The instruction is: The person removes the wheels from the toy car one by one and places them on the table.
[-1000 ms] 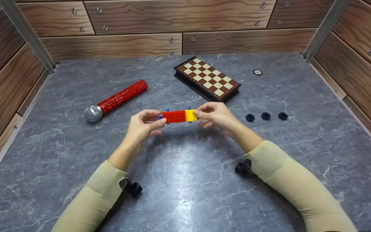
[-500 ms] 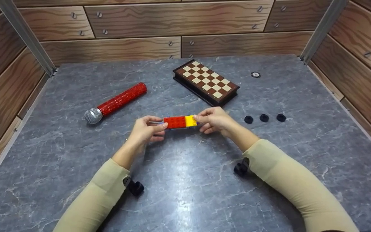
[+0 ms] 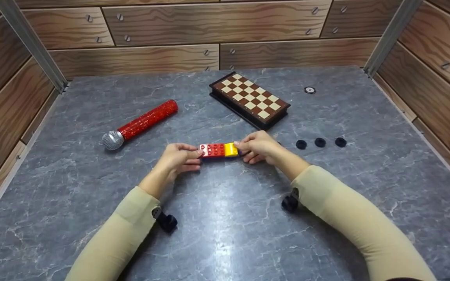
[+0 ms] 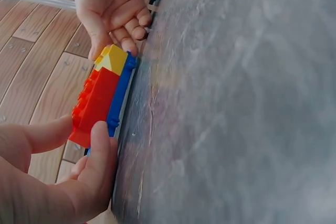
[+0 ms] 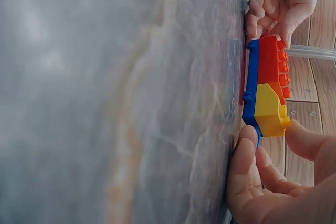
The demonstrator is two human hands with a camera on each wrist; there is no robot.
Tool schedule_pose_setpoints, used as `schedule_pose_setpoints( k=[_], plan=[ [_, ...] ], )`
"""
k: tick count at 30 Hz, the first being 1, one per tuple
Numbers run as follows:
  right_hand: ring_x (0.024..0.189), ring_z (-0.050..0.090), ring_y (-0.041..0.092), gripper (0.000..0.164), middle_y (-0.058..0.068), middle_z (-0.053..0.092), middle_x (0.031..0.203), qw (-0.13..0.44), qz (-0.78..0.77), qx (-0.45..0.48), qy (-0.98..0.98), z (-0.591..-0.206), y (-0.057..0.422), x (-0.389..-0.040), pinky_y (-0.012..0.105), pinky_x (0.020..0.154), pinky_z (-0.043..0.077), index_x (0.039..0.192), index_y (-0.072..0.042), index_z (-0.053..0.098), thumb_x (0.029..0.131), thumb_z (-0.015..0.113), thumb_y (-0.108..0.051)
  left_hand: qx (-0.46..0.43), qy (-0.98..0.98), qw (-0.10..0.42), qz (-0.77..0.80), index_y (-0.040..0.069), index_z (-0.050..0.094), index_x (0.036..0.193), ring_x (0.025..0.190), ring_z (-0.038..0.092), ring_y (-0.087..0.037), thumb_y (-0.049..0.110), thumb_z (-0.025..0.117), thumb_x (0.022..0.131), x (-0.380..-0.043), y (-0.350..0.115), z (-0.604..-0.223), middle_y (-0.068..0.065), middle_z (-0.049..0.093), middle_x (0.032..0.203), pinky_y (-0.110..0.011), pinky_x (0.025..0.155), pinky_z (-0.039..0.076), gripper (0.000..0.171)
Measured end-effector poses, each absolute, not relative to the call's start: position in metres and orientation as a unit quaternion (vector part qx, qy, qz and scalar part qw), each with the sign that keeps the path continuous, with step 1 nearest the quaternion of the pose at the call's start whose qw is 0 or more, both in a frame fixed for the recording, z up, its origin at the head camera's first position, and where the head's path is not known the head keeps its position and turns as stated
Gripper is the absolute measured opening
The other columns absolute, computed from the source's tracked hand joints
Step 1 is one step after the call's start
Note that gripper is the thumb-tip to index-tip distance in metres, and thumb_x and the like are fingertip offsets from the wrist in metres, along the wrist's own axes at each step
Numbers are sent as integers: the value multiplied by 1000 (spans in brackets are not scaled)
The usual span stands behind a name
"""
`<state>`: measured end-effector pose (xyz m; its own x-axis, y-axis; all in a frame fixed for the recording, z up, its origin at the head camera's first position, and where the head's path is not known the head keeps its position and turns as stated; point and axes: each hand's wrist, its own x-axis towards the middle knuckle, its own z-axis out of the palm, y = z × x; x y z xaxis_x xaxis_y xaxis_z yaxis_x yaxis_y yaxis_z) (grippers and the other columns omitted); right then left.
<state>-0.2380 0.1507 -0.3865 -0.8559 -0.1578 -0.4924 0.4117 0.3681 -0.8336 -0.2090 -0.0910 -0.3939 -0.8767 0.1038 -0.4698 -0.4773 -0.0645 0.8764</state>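
Note:
Both hands hold a small building-block toy between them, low over the grey tabletop. It has a blue base point(image 5: 251, 72) with small side pegs, a red studded brick point(image 3: 212, 150) and a yellow sloped brick point(image 3: 231, 149) on top. My left hand point(image 3: 175, 159) pinches the red end, thumb on the studs and fingers by the base. At the yellow end, my right hand point(image 3: 260, 148) pinches with its thumb at the top and fingertips under the base. In the head view the blue base shows only as a thin strip along the near side.
A red glittery microphone point(image 3: 147, 121) lies to the left. Behind the right hand is a folded chessboard box point(image 3: 250, 97). Several small black discs, one of them a black disc point(image 3: 320, 142), lie in a row at right. A round chip point(image 3: 309, 90) lies farther back.
Both hands have lowered the block toy toward the tabletop and nearer to me. The toy has tilted, so its studded top and near side show differently. Both hands keep their grip.

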Motion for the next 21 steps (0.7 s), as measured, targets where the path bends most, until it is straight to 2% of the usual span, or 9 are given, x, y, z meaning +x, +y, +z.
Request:
schedule_pose_setpoints(
  k=[5, 14, 21],
  plan=[
    [55, 59, 14, 39, 13, 61, 93, 257, -547, 89, 792, -386, 150, -240, 24, 52, 52, 109, -1, 56, 84, 70, -27, -142, 648, 220, 716, -7, 51, 115, 83, 63, -28, 5, 67, 85, -213, -92, -392, -13, 59, 94, -33, 71, 56, 35],
    [54, 58, 14, 37, 12, 62, 93, 250, -526, 84, 809, -385, 147, -240, 24, 51, 52, 106, -1, 58, 83, 71, -28, -156, 697, 221, 664, -4, 51, 113, 80, 63, -24, 14, 67, 86, -216, -92, -387, -15, 58, 104, -30, 66, 55, 36],
    [56, 60, 15, 38, 14, 62, 96, 256, -519, 80, 812, -383, 147, -241, 25, 54, 53, 107, -2, 58, 84, 70, -29, -165, 706, 219, 654, -2, 48, 113, 77, 63, -22, 15, 68, 86, -217, -96, -386, -14, 57, 106, -28, 64, 55, 38]
  ],
)
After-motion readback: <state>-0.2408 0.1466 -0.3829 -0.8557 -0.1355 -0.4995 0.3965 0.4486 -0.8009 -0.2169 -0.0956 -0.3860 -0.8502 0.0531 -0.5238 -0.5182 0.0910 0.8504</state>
